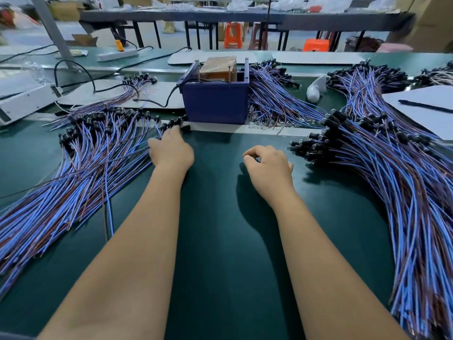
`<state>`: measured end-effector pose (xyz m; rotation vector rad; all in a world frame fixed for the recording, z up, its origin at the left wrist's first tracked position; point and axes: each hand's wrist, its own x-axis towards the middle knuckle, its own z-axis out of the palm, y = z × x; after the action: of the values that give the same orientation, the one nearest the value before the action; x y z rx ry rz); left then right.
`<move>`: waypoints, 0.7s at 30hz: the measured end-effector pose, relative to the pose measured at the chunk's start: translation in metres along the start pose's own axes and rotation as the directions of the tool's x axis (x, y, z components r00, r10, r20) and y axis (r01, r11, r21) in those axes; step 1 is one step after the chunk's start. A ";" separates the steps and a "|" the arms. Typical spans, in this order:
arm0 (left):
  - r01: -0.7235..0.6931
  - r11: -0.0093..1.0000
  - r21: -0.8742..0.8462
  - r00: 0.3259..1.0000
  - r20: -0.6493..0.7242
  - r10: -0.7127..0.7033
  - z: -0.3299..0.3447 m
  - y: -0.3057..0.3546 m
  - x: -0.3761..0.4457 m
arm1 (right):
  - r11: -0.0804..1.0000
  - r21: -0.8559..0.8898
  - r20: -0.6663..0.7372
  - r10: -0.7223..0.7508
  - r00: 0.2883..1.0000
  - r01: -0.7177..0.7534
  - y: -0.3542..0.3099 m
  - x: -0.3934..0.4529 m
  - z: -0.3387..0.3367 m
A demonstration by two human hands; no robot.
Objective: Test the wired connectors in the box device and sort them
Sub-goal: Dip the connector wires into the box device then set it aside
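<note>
A dark blue box device (215,101) with a brown block in its top stands at the back middle of the green table. On the left lies a fanned pile of blue and brown wires with black connectors (81,158). A larger pile of the same wired connectors (382,168) lies on the right. My left hand (171,150) lies palm down on the right edge of the left pile, fingers reaching to the connector ends just in front of the box; the fingertips are partly hidden. My right hand (268,165) hovers over bare table left of the right pile, fingers loosely curled, holding nothing.
More wired connectors (272,94) lie right of the box, and another bundle (362,77) further back. A white sheet with a black pen (426,106) lies at the far right. Power strips (117,54) and black cables lie at the back left. A white bag (315,90) sits behind.
</note>
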<state>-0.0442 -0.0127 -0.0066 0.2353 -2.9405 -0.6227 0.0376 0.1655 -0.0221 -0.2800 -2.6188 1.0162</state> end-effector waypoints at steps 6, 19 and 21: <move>0.041 0.994 0.098 0.995 -0.093 -0.032 0.004 0.000 -0.006 | 1.000 -0.007 0.005 -0.002 1.000 0.002 0.000 0.000 -0.001; -0.071 -0.011 -0.997 0.997 -0.071 0.000 -0.007 0.059 -0.059 | 0.646 0.754 0.090 0.080 0.993 -0.121 -0.013 -0.004 -0.011; 0.100 -0.174 -0.980 0.969 0.056 0.241 -0.003 0.062 -0.071 | 0.475 0.849 0.222 0.078 0.972 -0.232 -0.016 -0.003 -0.012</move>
<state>0.0181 0.0549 0.0154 -0.2396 -1.4734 -2.7589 0.0436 0.1603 -0.0032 -0.1781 -1.8138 2.3517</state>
